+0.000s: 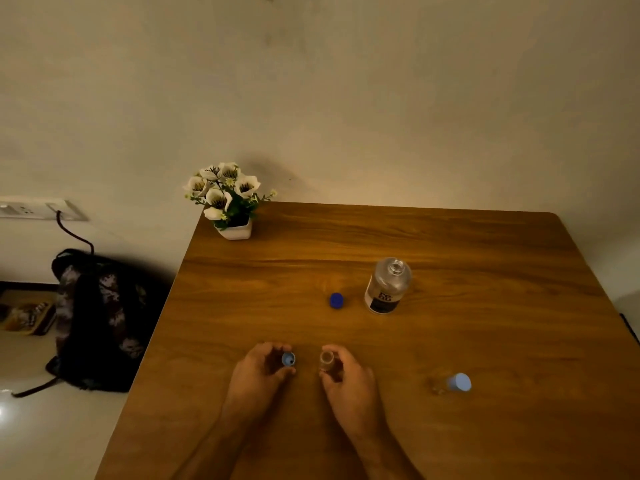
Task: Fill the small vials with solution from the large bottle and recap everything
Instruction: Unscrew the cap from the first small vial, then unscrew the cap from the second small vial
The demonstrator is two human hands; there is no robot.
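The clear large bottle [388,285] stands uncapped, its dark blue cap [336,300] just left. An open vial [327,361] stands upright; a light-blue-capped vial [453,383] stands right.

I am sitting at the near edge of the table [485,341], with my left hand [258,372] and right hand [349,379] lying side by side on it, a little apart. My left hand is pinching a small cap [288,359]; my right is gripping an open vial [327,360] standing upright. Behind them, the large bottle [388,285] is standing uncapped, its cap [336,300] lying just to its left. A capped vial [453,383] is resting well to my right. A potted plant [227,202] is sitting at the far left corner. A backpack [100,320] is resting on the floor [52,438], left of the table.
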